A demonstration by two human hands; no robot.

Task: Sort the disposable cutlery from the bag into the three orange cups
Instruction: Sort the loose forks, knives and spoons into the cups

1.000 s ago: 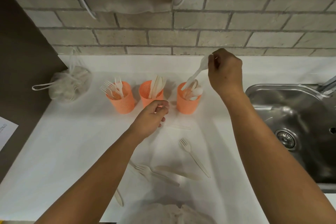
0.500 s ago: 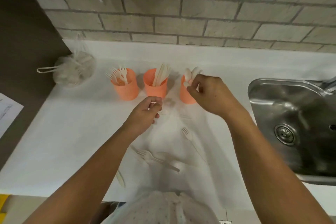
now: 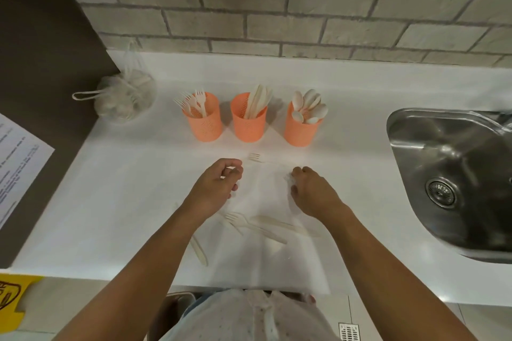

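White counter (image 3: pixel 110 202), cups (image 3: pixel 248 124) at back: my left hand (image 3: pixel 214 188) hangs loosely curled, empty; my right hand (image 3: pixel 313 192) curls downward, hold unclear.

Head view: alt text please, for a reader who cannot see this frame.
A person's left hand and right hand, both curled, are low over a white countertop strewn with loose pale plastic forks and knives. Behind them stand three orange perforated plastic cups: forks left, knives middle, spoons right. A steel sink lies to the right.
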